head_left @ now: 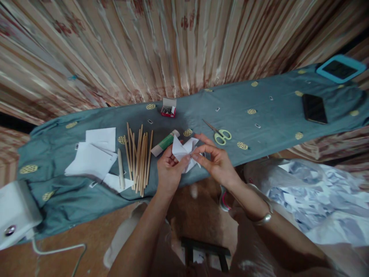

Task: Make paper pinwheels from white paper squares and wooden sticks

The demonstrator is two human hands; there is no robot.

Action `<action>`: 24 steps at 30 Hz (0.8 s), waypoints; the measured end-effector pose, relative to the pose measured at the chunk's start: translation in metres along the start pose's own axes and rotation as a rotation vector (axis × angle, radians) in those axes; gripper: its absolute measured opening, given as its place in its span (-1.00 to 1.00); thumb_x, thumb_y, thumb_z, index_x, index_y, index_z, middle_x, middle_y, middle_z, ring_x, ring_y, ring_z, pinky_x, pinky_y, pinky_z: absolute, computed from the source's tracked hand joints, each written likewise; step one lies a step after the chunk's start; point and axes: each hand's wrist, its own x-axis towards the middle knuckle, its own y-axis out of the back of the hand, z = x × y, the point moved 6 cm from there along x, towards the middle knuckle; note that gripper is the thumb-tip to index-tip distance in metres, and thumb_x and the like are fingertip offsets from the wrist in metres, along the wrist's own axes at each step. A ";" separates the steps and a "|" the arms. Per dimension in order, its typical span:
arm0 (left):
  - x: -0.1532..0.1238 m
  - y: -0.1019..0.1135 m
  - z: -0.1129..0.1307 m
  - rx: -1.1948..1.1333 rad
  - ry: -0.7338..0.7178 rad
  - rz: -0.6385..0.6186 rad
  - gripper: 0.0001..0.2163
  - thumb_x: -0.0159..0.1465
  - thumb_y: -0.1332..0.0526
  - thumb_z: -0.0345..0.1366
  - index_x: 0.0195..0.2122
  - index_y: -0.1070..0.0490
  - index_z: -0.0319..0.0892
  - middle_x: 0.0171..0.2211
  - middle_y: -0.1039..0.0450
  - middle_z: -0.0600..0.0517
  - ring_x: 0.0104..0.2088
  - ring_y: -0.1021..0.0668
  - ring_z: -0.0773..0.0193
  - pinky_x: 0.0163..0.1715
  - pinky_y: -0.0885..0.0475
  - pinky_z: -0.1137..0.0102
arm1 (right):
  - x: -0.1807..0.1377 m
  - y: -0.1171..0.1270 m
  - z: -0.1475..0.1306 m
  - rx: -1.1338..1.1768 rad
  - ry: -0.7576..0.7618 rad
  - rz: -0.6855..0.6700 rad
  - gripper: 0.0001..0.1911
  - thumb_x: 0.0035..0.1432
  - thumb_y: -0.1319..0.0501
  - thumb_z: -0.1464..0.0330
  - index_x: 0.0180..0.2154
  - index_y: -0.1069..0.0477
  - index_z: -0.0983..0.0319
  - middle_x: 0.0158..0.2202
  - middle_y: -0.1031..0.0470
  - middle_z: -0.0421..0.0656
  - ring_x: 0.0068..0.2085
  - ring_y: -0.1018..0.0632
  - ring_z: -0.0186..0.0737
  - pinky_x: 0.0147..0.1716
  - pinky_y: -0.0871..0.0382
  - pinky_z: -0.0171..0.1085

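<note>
Paper pinwheel (181, 148): over the desk's (236, 115) near edge
Left hand (169, 169): grasping one side
Right hand (217, 161): pinching near its centre
Paper tips (177, 142): might spring open if either grip slackens, or crease if squeezed

Count: hands, 2 (left hand (170, 169), right hand (217, 163)); folded paper (179, 148), 1; scissors (221, 136), 1 pair; small box (169, 102), 1, its contents too small to count; tube (165, 144), 1; white pen-shaped item (120, 169), 1; phone (314, 109), 1; blue-framed screen (341, 69), 1; wooden sticks (140, 157), at least 8, overlapping, exact total unclear; flat paper sheets (89, 159), at least 3, overlapped; paper pieces at right (308, 194), many, not separable; white appliance (19, 211), 1.
</note>
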 end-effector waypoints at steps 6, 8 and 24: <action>0.000 -0.001 0.001 -0.031 0.035 0.015 -0.52 -0.14 -0.55 -0.23 -0.16 -0.56 -0.17 -0.31 -0.65 0.03 -0.32 -0.64 0.22 -0.25 -0.53 0.39 | 0.000 0.000 0.007 0.048 -0.042 0.022 -0.81 0.04 -0.40 0.15 -0.40 -0.58 0.11 0.20 -0.45 -0.12 0.34 -0.31 0.02 0.35 0.00 0.07; 0.000 -0.001 0.000 -0.033 0.046 0.022 -0.53 -0.14 -0.55 -0.23 -0.17 -0.56 -0.16 -0.32 -0.65 0.03 -0.33 -0.64 0.22 -0.26 -0.53 0.38 | 0.000 -0.001 0.008 0.062 -0.044 0.024 -0.81 0.04 -0.40 0.14 -0.40 -0.58 0.11 0.20 -0.45 -0.12 0.32 -0.32 0.01 0.34 -0.02 0.06; -0.001 -0.002 -0.007 -0.158 0.144 -0.025 -0.54 -0.16 -0.57 -0.29 -0.19 -0.58 -0.21 -0.33 -0.65 0.02 -0.39 -0.61 0.31 -0.30 -0.50 0.45 | 0.003 -0.007 0.022 0.434 -0.270 0.023 -0.07 -0.31 -0.57 0.13 0.13 -0.30 0.10 -0.26 -0.61 -0.23 -0.22 -0.61 -0.16 -0.15 -0.50 -0.17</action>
